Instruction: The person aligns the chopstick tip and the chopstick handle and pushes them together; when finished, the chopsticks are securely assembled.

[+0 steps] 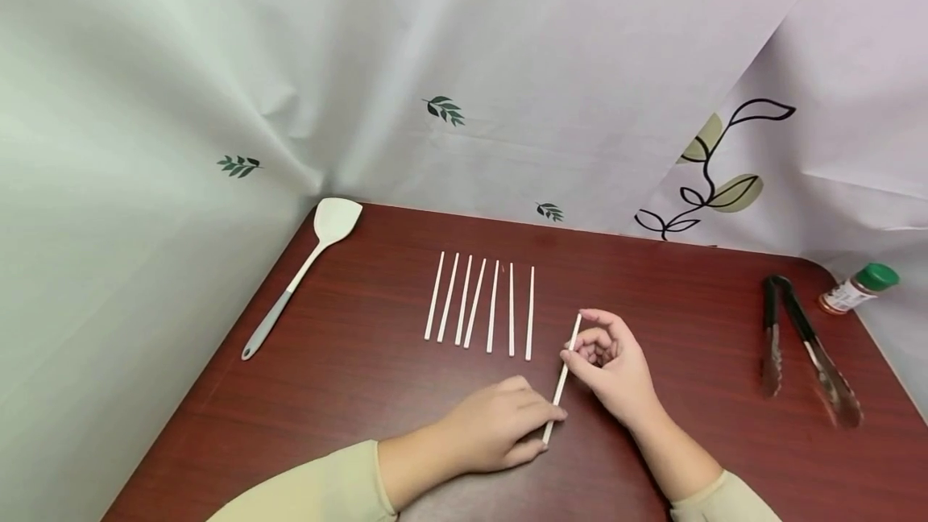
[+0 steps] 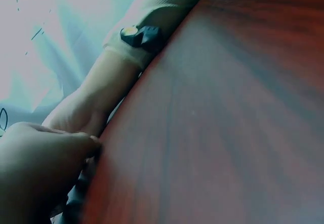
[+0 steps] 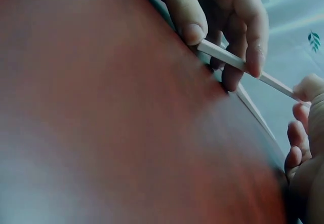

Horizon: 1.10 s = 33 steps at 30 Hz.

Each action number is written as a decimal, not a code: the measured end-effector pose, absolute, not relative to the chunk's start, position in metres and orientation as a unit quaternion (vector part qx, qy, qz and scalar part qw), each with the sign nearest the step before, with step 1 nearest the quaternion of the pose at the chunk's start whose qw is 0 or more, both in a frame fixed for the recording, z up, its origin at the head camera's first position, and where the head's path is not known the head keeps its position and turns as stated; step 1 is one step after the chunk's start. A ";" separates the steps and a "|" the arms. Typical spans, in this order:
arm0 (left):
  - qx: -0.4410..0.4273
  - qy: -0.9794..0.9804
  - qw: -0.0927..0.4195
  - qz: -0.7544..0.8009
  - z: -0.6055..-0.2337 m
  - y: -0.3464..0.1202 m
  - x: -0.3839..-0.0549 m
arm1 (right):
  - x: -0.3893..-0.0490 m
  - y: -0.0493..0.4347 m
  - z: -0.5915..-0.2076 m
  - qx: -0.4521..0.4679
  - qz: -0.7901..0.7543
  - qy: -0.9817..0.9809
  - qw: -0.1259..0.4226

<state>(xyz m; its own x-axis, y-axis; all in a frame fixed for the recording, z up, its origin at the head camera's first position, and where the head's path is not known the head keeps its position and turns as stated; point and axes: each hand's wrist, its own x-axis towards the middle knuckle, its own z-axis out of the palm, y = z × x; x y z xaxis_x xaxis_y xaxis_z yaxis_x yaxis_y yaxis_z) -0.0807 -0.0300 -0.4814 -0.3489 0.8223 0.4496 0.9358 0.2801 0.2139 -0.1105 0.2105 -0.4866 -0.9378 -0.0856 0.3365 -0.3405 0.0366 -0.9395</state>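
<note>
Both hands hold one white chopstick slantwise above the dark red table. My left hand pinches its near end between thumb and fingers. Farther up, the thumb and fingers of my right hand grip it toward the far end. The right wrist view shows the same chopstick between the two hands. Several more white chopsticks lie roughly side by side on the table, beyond the left hand. In the left wrist view the left hand hides the chopstick.
A white spatula with a grey handle lies at the table's left edge. On the right are black-handled metal tongs, spread apart, and a green-capped spice bottle. A pale leaf-print curtain hangs behind the table.
</note>
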 end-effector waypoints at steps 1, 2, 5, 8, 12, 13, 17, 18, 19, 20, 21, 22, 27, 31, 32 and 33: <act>-0.551 -0.794 0.133 -0.219 -0.481 -0.027 -0.083 | -0.116 0.211 -0.487 0.148 0.671 -0.721 0.090; -0.545 -0.799 0.142 -0.212 -0.481 -0.024 -0.084 | -0.121 0.211 -0.487 0.147 0.664 -0.728 0.085; -0.529 -0.806 0.183 -0.192 -0.483 -0.014 -0.092 | -0.134 0.211 -0.486 0.141 0.638 -0.752 0.080; -0.513 -0.811 0.221 -0.175 -0.483 -0.006 -0.100 | -0.143 0.206 -0.481 0.120 0.601 -0.783 0.105; -0.491 -0.823 0.237 -0.162 -0.484 0.000 -0.109 | -0.161 0.203 -0.483 0.110 0.494 -0.845 0.174; -0.485 -0.827 0.237 -0.159 -0.484 0.001 -0.112 | -0.166 0.204 -0.483 0.115 0.465 -0.857 0.189; -0.460 -0.842 0.241 -0.149 -0.487 0.008 -0.120 | -0.188 0.208 -0.488 0.123 0.390 -0.892 0.194; -0.453 -0.847 0.237 -0.147 -0.487 0.010 -0.123 | -0.193 0.208 -0.488 0.121 0.378 -0.898 0.187; -0.446 -0.852 0.233 -0.143 -0.487 0.013 -0.125 | -0.198 0.208 -0.487 0.120 0.368 -0.905 0.177; -0.439 -0.858 0.227 -0.140 -0.487 0.014 -0.128 | -0.202 0.209 -0.487 0.118 0.357 -0.912 0.167; -0.433 -0.863 0.222 -0.134 -0.487 0.016 -0.130 | -0.207 0.209 -0.487 0.117 0.346 -0.917 0.157; -0.426 -0.869 0.218 -0.127 -0.487 0.017 -0.133 | -0.211 0.208 -0.486 0.118 0.338 -0.922 0.148; -0.402 -0.888 0.196 -0.109 -0.485 0.017 -0.146 | -0.225 0.206 -0.485 0.110 0.315 -0.935 0.119; -0.403 -0.890 0.179 -0.117 -0.483 0.014 -0.153 | -0.226 0.207 -0.485 0.106 0.307 -0.940 0.108; -0.404 -0.890 0.177 -0.118 -0.483 0.013 -0.154 | -0.226 0.207 -0.485 0.106 0.305 -0.941 0.106; -0.405 -0.889 0.178 -0.119 -0.483 0.013 -0.154 | -0.226 0.207 -0.485 0.107 0.304 -0.941 0.103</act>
<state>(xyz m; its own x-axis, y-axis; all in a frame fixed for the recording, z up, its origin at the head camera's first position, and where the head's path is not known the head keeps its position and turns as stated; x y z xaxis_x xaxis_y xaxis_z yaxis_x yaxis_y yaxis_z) -0.1543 0.0129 -0.4833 -0.6078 0.6782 0.4130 0.7628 0.6432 0.0665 -0.2256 0.2072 -0.4850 -0.9557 -0.1385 0.2598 -0.2642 0.7928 -0.5493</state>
